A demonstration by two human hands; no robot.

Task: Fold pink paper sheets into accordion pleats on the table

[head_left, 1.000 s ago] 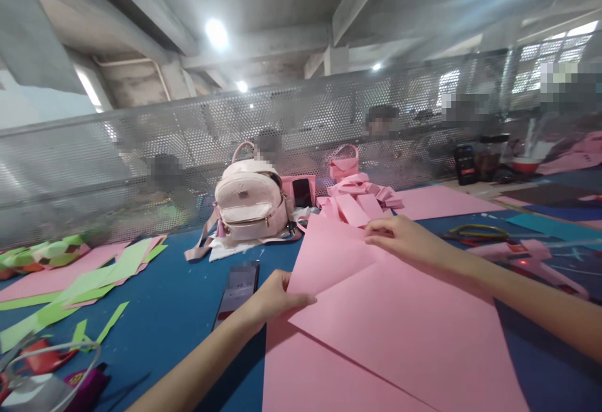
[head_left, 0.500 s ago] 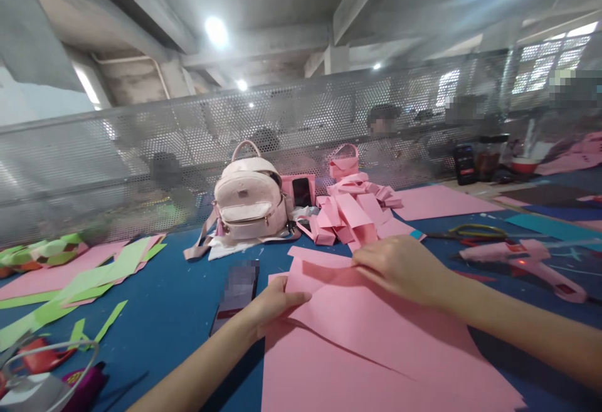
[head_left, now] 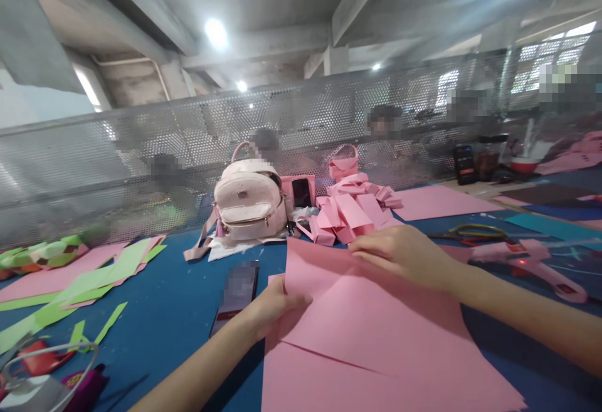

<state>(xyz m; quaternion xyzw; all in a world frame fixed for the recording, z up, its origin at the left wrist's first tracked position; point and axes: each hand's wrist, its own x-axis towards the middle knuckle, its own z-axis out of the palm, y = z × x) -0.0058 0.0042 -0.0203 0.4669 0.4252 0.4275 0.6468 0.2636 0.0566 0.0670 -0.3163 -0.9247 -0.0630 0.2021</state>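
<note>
A large pink paper sheet [head_left: 376, 337] lies on the blue table [head_left: 179, 311] in front of me, its far part folded over. My left hand [head_left: 270, 305] pinches the sheet's left edge, thumb on top. My right hand [head_left: 404, 252] grips the raised far edge of the folded flap, fingers curled over the paper. A dark phone [head_left: 237, 293] lies just left of my left hand.
A pale pink backpack [head_left: 249, 202] and a heap of folded pink paper pieces [head_left: 352, 211] stand behind the sheet. A pink glue gun [head_left: 531, 258] and scissors [head_left: 475, 233] lie at the right. Green and pink strips [head_left: 89, 274] cover the left. Other people sit behind a mesh screen [head_left: 141, 148].
The folded flap was pressed lower half a second ago and now stands raised again. My right hand has lifted slightly with its edge. My left hand has stayed on the left edge.
</note>
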